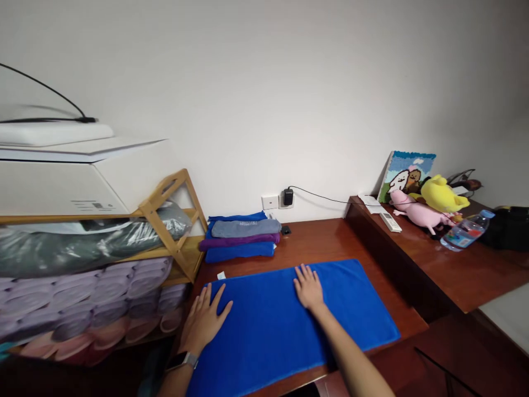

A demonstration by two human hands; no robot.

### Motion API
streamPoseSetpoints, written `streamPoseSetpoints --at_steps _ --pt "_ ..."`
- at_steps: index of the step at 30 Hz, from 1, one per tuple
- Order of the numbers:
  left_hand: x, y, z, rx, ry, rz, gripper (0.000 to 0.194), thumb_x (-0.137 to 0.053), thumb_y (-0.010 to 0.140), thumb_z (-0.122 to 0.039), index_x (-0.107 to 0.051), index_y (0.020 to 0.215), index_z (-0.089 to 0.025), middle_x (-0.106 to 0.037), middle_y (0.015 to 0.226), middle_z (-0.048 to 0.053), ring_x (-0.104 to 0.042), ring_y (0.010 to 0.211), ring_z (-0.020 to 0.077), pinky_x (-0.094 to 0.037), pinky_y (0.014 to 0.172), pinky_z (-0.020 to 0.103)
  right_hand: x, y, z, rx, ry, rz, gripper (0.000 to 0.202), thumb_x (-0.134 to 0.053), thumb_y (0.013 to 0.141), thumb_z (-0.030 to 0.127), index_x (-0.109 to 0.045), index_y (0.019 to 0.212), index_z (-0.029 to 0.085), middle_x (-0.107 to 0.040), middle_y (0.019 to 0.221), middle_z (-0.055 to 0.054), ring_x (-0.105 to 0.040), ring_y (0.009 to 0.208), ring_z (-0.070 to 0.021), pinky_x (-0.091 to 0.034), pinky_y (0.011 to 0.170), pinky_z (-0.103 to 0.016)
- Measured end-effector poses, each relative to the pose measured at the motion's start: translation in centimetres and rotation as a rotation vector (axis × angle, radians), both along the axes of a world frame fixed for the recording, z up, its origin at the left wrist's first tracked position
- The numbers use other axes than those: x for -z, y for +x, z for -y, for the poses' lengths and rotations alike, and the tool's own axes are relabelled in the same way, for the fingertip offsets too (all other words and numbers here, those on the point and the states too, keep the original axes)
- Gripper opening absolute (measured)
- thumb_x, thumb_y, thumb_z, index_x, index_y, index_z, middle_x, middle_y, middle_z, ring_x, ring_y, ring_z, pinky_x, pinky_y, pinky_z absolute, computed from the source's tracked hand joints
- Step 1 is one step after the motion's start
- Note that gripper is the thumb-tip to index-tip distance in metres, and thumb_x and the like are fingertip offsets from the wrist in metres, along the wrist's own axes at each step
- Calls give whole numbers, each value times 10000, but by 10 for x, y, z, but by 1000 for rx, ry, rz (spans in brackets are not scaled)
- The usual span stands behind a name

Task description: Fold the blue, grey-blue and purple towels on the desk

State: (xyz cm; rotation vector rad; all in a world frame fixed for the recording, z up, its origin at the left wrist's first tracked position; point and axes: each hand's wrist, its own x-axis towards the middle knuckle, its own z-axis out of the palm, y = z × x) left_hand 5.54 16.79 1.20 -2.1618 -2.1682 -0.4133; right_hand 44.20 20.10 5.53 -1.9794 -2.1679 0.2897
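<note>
Blue cloth, soft-looking and spread out nearly flat, makes the big towel [268,328] on the brown wooden table [318,240]. It lies in the low middle of the view, at 6 o'clock. Think of the towel as a clock. The left hand [204,317] is at 10 o'clock, by the edge, with its fingers spread. The right hand [309,289] is near 1 o'clock, flat on the cloth. The hands are apart, and neither one grips anything. A watch [182,361] is on the left wrist.

A little white tag [222,275] sticks out at 10 o'clock. At 11 o'clock sits a pile of folded cloths [239,241], blue, grey and purple. A black plug [288,196] is in the wall at 12 o'clock. At 2 o'clock, on a higher top, are a pink toy [417,212], a yellow toy [442,194] and a bottle [465,232]. A wooden rack [149,212] with purple slippers [111,284] stands toward 10 o'clock, with a white box [53,184] on it.
</note>
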Motion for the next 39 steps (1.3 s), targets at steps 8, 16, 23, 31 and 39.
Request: streamPoseSetpoints --at_steps 8,16,23,31,39 --pt "-21 1 -2 -39 -51 -5 779 -370 964 -707 -502 1581 -249 -422 1695 181 -403 1547 372 -360 1220 560 14 202 -14 381 -116 181 656 -197 1102 497 -201 1711 253 -195 1777 -15 -166 1642 -228 -152 1317 -462" --pt "-21 2 0 -122 -131 39 873 -312 947 -771 -398 1640 -248 -347 1740 164 -334 1595 346 -266 1278 584 14 229 -11 406 -142 150 673 -162 1102 478 -179 1717 205 -158 1783 -16 -135 1648 -226 -124 1326 -470" --pt "-33 38 23 -21 115 21 733 -261 1046 -567 -507 1568 -114 -418 1693 205 -339 1595 343 -250 1302 560 -10 103 29 82 148 37 628 -263 1098 365 -340 1674 126 -302 1736 -112 -200 1636 -275 -126 1331 -499" --pt "-16 116 58 241 43 50 564 -318 1056 -324 -527 1563 -193 -511 1648 117 -418 1562 255 -320 1293 486 -10 -113 96 -423 60 -237 612 -364 1097 348 -328 1674 146 -359 1713 -95 -279 1611 -234 -219 1329 -456" --pt "8 34 97 7 48 53 705 -336 1035 -543 -411 1632 -177 -408 1706 151 -384 1580 307 -288 1303 540 2 10 79 -121 26 -57 623 -324 1103 429 -358 1665 166 -325 1718 -90 -261 1617 -261 -185 1324 -503"
